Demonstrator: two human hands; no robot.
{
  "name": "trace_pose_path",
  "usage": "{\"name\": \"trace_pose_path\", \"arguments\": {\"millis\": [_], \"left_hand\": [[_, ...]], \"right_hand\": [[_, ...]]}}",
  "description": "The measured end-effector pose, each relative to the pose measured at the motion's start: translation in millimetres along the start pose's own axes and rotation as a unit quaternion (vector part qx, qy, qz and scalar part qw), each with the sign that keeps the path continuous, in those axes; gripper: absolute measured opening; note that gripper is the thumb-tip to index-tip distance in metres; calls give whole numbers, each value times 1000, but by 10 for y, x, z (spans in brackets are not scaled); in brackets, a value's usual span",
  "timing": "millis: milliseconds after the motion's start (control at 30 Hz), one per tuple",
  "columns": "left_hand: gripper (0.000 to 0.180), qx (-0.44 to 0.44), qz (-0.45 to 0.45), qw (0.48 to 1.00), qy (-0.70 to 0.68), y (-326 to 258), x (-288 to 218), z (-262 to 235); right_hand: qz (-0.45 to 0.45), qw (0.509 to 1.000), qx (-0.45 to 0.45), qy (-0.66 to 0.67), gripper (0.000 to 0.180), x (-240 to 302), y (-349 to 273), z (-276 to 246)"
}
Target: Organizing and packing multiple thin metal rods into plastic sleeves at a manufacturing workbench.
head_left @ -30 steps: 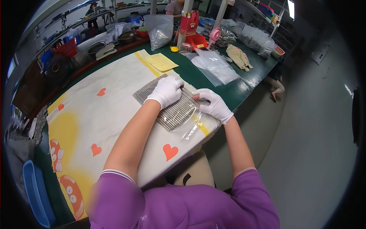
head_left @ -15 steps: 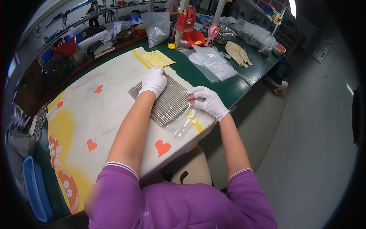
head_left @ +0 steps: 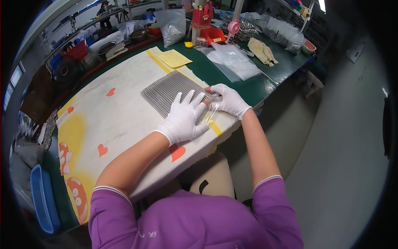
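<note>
A flat row of thin grey metal rods (head_left: 171, 89) lies side by side on the cloth-covered table, with clear plastic (head_left: 212, 112) around its near right end. My left hand (head_left: 184, 116), in a white glove with bare fingertips showing, rests on the near edge of the rods with its fingers spread. At the right corner of the row, my right hand (head_left: 229, 101), gloved too, has thumb and fingers closed on the clear plastic. Part of the plastic is hidden under both hands, so how far it covers the rods is hard to make out.
A yellow paper slip (head_left: 174, 58) lies beyond the rods on the white patterned cloth (head_left: 124, 120). Clear plastic bags (head_left: 236, 62) lie at the right back, near a pink fan (head_left: 233, 28) and a red bin (head_left: 213, 35). A blue basket (head_left: 43, 199) stands at the left.
My left hand has come from the far part of the rods back to their near edge and spread its fingers. The right hand has closed in on the plastic at the corner.
</note>
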State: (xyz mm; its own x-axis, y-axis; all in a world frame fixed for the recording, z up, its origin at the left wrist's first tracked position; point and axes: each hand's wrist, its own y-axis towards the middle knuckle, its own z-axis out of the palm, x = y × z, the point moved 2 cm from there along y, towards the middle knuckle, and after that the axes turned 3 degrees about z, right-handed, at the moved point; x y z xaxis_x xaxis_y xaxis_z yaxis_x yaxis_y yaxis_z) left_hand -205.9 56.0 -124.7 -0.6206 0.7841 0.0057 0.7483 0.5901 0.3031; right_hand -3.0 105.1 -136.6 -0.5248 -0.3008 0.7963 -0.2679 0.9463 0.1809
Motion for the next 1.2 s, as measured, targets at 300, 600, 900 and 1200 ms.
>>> {"name": "trace_pose_path", "arguments": {"millis": [300,600,900,1200], "left_hand": [[71,-30,-72,996,-47,-400,80,-37],[82,13,-145,989,-22,-520,190,-50],[78,16,-130,991,-32,-543,183,-58],[60,-204,-289,916,-190,-437,1446,308]], "right_hand": [[-10,987,-30,-157,67,238,-72,87],[0,948,-20,-317,80,507,-98,186],[-7,928,-60,-369,82,587,-165,350],[-234,905,-51,-351,69,753,-186,557]]}}
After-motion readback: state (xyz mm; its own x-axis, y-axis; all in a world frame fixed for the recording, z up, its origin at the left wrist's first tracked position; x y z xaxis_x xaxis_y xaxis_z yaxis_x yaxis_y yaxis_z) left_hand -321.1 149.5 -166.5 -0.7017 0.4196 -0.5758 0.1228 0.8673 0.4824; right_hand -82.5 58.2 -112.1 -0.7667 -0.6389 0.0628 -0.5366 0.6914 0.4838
